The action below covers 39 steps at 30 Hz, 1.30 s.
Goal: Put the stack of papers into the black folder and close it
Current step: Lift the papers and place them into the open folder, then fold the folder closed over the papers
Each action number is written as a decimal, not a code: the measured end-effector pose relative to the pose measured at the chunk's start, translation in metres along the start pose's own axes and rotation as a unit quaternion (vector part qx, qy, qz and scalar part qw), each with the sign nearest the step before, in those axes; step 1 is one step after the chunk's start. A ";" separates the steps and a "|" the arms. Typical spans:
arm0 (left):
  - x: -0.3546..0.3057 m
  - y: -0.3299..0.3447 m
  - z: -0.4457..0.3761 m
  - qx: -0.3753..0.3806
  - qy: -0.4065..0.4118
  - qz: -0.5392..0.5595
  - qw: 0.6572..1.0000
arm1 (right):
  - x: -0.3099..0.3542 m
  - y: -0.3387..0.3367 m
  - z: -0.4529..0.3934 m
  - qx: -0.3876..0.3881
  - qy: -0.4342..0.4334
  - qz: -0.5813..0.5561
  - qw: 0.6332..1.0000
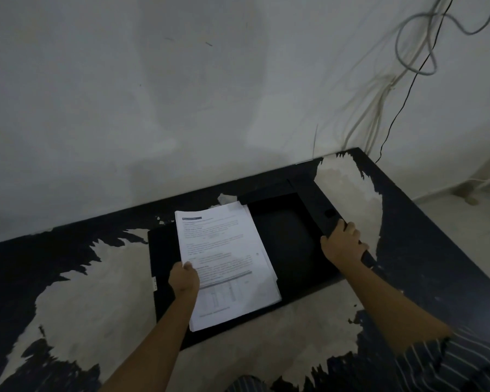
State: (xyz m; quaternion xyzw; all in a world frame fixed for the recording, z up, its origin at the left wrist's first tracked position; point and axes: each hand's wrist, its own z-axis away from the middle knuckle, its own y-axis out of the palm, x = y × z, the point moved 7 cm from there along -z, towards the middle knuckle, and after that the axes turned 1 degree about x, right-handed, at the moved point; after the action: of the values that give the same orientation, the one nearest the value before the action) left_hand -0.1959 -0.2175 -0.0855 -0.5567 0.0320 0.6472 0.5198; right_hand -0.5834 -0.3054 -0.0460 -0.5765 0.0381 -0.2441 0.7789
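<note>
A black folder (pixel 289 244) lies open and flat on the table. A stack of white printed papers (pixel 227 264) rests over its left half, slightly askew, its lower edge reaching the folder's near edge. My left hand (pixel 185 280) pinches the left edge of the stack, thumb on top. My right hand (pixel 344 242) grips the right flap of the folder at its outer edge. The folder's right half shows bare black.
The table (pixel 68 301) is black with large worn pale patches. A grey wall rises just behind it. Cables (pixel 413 52) hang down the wall at the right, past the table's back right corner. The floor shows at the far right.
</note>
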 end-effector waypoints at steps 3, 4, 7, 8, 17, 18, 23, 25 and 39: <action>0.006 0.009 0.007 0.019 -0.021 0.047 0.998 | 0.002 -0.002 -0.001 0.002 0.004 -0.001 1.000; 0.007 0.013 0.009 0.028 -0.026 0.065 0.997 | 0.002 -0.002 -0.001 0.003 0.005 0.001 1.000; 0.000 0.023 0.018 0.046 -0.030 0.097 0.994 | 0.003 -0.003 -0.001 0.004 0.000 0.016 1.000; -0.004 0.026 0.022 0.046 -0.028 0.106 0.993 | 0.003 -0.003 -0.001 0.005 -0.003 0.018 1.000; -0.032 0.063 0.045 0.132 0.094 0.068 0.984 | 0.005 0.003 0.007 -0.015 -0.017 0.013 1.000; -0.036 0.070 0.049 0.157 0.110 0.056 0.980 | 0.005 0.003 0.008 -0.016 -0.016 0.014 1.000; -0.043 0.098 0.059 0.242 0.116 -0.055 0.962 | 0.003 0.004 0.006 -0.012 -0.013 0.004 1.000; -0.047 0.107 0.060 0.268 0.107 -0.100 0.952 | 0.003 0.003 0.005 -0.012 -0.014 -0.002 1.000; -0.053 0.149 0.079 0.377 0.133 -0.408 0.821 | -0.002 0.002 0.001 0.016 -0.033 -0.016 0.999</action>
State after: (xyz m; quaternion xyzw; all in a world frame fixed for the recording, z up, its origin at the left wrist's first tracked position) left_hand -0.3641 -0.2704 -0.0957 -0.3601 0.1123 0.2330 0.8963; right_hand -0.5840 -0.3034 -0.0481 -0.5722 -0.0003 -0.2380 0.7848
